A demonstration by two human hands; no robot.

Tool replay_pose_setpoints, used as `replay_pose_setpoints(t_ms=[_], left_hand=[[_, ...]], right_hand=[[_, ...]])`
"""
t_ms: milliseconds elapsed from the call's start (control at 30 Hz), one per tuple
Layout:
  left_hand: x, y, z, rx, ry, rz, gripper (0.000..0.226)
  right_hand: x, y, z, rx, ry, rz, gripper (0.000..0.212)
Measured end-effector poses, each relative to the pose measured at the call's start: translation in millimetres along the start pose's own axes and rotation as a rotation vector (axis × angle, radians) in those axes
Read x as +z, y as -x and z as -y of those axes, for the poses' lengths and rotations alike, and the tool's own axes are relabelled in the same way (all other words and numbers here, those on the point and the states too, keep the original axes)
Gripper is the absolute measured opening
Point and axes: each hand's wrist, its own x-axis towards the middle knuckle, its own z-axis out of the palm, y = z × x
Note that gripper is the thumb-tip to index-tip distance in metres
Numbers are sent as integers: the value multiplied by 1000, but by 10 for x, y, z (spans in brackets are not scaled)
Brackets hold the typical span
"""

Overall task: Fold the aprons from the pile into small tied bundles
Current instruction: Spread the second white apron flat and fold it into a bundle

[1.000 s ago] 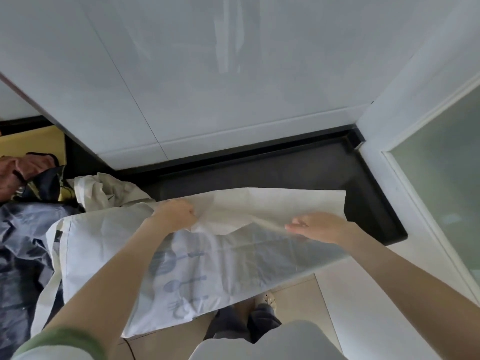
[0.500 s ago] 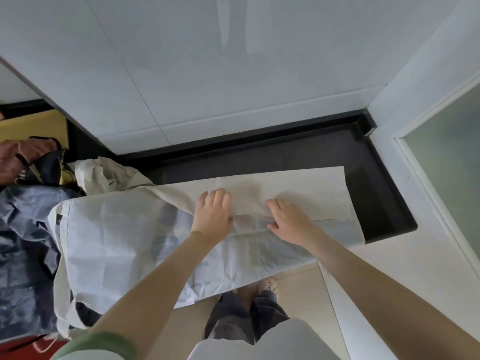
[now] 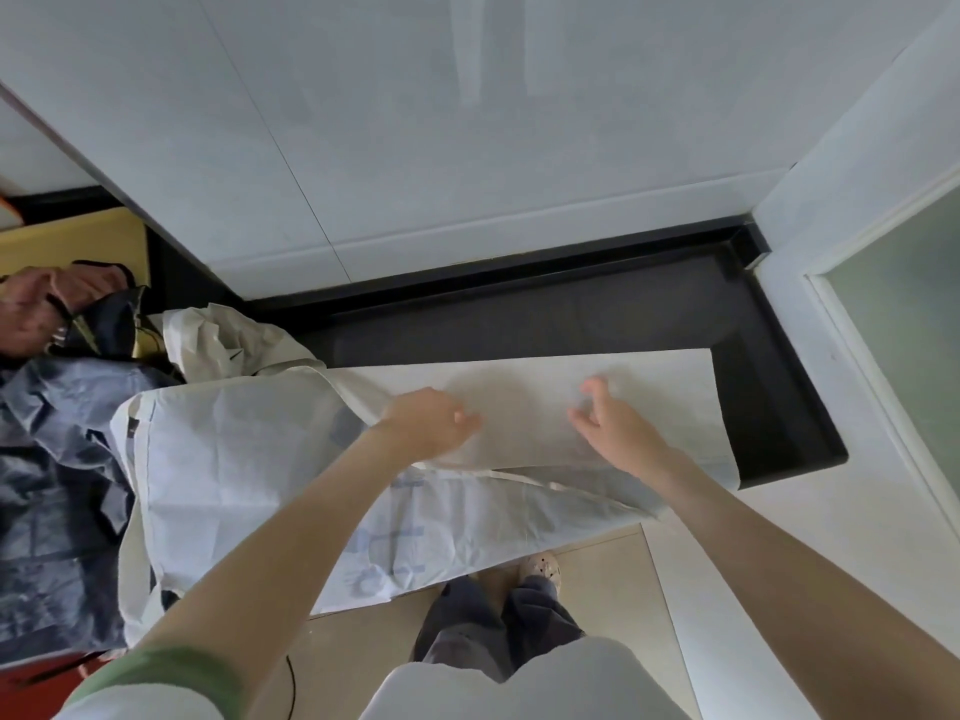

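Both over the crinkled white apron (image 3: 234, 459), left hand (image 3: 431, 423) curls its fingers, grip unclear, right hand (image 3: 618, 431) fingers relaxed.

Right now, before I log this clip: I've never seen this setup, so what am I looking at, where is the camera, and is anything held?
There is no machine: a person works with two bare hands. Every picture comes from one camera worn on the head, looking down. A white fabric apron with a pale blue print lies spread over a black counter, its top part folded over. The left hand sits at the fold's edge; whether it pinches cloth is unclear. The right hand is open over the fold. A dark blue pile of aprons lies at the left.
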Motion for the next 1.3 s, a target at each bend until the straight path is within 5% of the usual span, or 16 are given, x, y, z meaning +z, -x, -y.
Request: replay_pose_setpoints(t_ms=[100, 233, 333, 433, 567, 700, 800, 933, 1100, 1200, 1300], left_hand=[[154, -84, 153, -25, -74, -193, 40], [369, -125, 322, -75, -195, -25, 74], [438, -144, 385, -73, -194, -5, 74], [443, -164, 410, -61, -142, -54, 69], [379, -142, 400, -134, 205, -317, 53], [223, 9, 515, -407, 378, -678, 35], [132, 26, 658, -772, 794, -495, 41], [123, 49, 798, -742, 1353, -111, 37], [-6, 5, 785, -609, 1711, -199, 24], [-126, -91, 799, -616, 1612, -348, 23], [-239, -149, 887, -636, 1387, -484, 24]], right_hand=[[-17, -95, -21, 112, -17, -27, 67], [-85, -219, -19, 130, -68, 42, 52], [-121, -358, -12, 95, -60, -10, 39], [-152, -430, 54, 104, -128, 29, 51], [-122, -584, 275, 53, -137, 76, 44], [50, -641, 569, -8, -89, 138, 35], [34, -713, 607, 52, -99, 127, 8], [78, -765, 709, 67, -119, 118, 4], [-4, -878, 921, -62, -118, -53, 3], [-113, -1115, 1070, -136, -159, -133, 7], [-115, -1249, 1094, -148, -176, -9, 53]])
